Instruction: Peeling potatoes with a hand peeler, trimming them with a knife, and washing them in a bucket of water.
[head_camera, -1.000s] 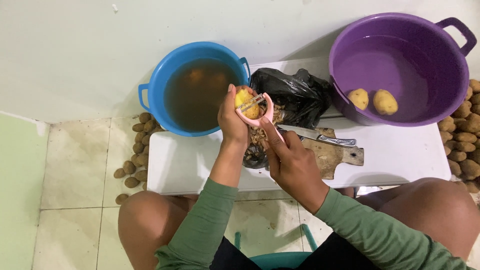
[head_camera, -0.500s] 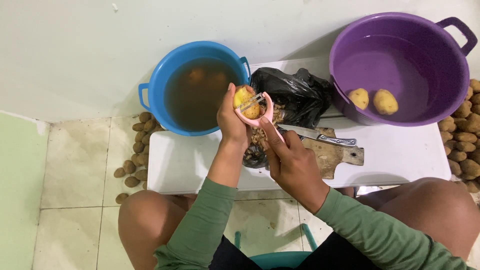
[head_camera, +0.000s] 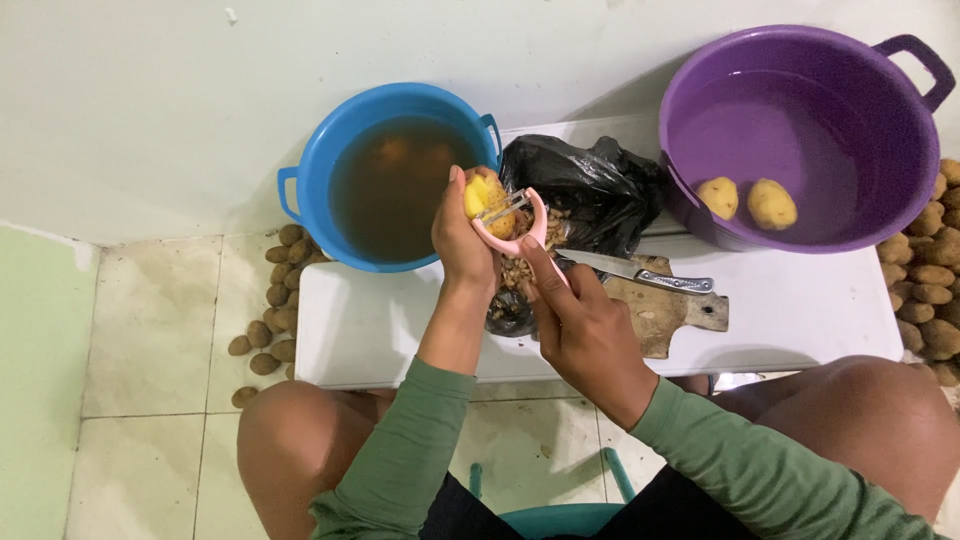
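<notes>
Change: the potato (head_camera: 483, 196) has turned a little in the left hand (head_camera: 462, 243) since half a second ago, now showing a brighter, flat yellow peeled face at its upper left; the pink peeler (head_camera: 512, 222) sits almost where it was, its blade a touch higher on the potato.
Left fingers: curled tight around the potato from its left side, thumb up along its edge, pinching it firmly.
Right fingers: wrapped around the peeler's handle, forefinger stretched along it toward the blade; the right hand (head_camera: 585, 330) sits lower and nearer the body.
Potato: small, rounded, mostly pale yellow where peeled, a patch of brown skin left on its right; held in the air above the black bag (head_camera: 590, 190).
Peeler: Y-shaped, its metal blade laid across the potato's right side, touching it.
Black bag: open on the white table (head_camera: 380, 330), brown peelings heaped inside.
Blue tub (head_camera: 390, 180): just left of the potato, filled with murky brown water.
Board: a wooden cutting board (head_camera: 670, 310) with a knife (head_camera: 640, 271) lying on it, just right of the hands.
Purple tub (head_camera: 800, 130): far right, two peeled potatoes (head_camera: 745, 202) in clear water.
Floor: unpeeled potatoes (head_camera: 270, 310) piled left of the table.
</notes>
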